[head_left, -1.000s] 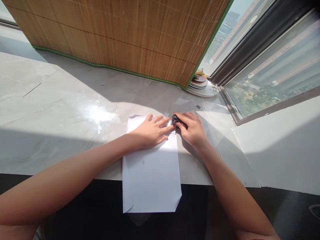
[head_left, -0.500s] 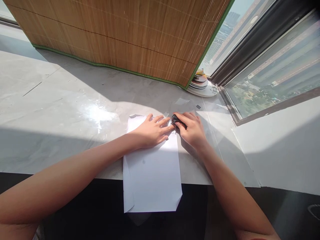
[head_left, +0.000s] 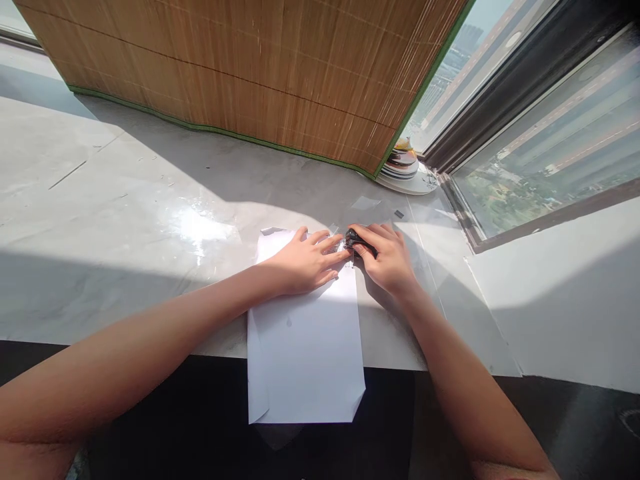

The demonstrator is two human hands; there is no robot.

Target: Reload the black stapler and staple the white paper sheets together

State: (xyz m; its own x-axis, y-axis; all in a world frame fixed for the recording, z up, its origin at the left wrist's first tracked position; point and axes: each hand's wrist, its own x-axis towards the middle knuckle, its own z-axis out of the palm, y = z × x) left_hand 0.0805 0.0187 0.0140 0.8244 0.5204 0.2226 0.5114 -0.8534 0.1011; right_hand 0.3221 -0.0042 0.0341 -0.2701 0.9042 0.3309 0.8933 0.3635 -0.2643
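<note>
Working at the far right edge of a folded white paper (head_left: 310, 360), which serves as landmark for these notes. Paper lies flat on the grey counter (head_left: 100, 220), its near end jutting past the counter's front edge.

Left hand (head_left: 303, 263): fingers spread, palm down on the paper's far half. Right hand (head_left: 386, 261): just off the paper's right edge, pinching a small black tool (head_left: 363, 246) between thumb and fingers (kind of tool not clear, mostly covered by the grip).

Progress, as judged: folding looks done, with creases along the paper's left side and at its near right corner. Shiny clear film (head_left: 349, 262) sits at the right edge, beside the tool. Work at that edge seems unfinished, tool and fingers being right there; how much is left cannot be told.

Count: one paper, one tool, two hands. Beyond the paper, one bamboo blind (head_left: 240, 73); beyond and to its right, one dark chip (head_left: 399, 214) and, farther out, one stack of plates (head_left: 400, 170), several, overlapping too much to number.
</note>
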